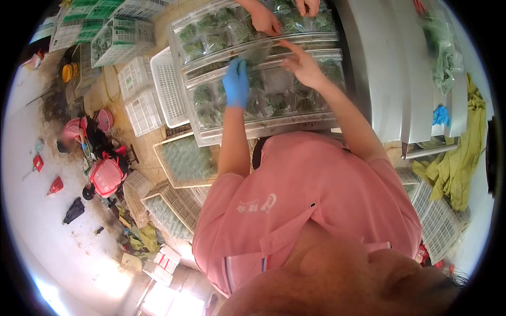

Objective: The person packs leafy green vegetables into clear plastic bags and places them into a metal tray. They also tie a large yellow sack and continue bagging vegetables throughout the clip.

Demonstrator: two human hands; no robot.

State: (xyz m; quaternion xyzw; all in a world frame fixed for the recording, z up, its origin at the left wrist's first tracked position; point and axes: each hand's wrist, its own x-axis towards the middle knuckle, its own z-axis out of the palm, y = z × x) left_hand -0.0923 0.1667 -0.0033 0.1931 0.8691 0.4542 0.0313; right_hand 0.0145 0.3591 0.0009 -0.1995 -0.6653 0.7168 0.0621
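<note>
My left hand point(236, 83), in a blue glove, pinches the near corner of a clear plastic package point(257, 52). Motion blur hides some of this package, which has a dark green tint. Bare and with its fingers spread, my right hand point(303, 66) hovers over the trays to the package's right, holding nothing that I can make out. Below both hands lies a clear-rimmed tray point(272, 123) of rows of clear packs with green leafy contents point(275, 102). A similar far tray point(176, 33) holds more such packs point(217, 41).
Across the trays are a co-worker's two hands point(265, 21). A steel machine housing point(385, 71) borders the right side. White plastic crates point(170, 87) stand left, and a crate of clear packs point(189, 158) sits low beside me. Two people point(106, 175) work farther left.
</note>
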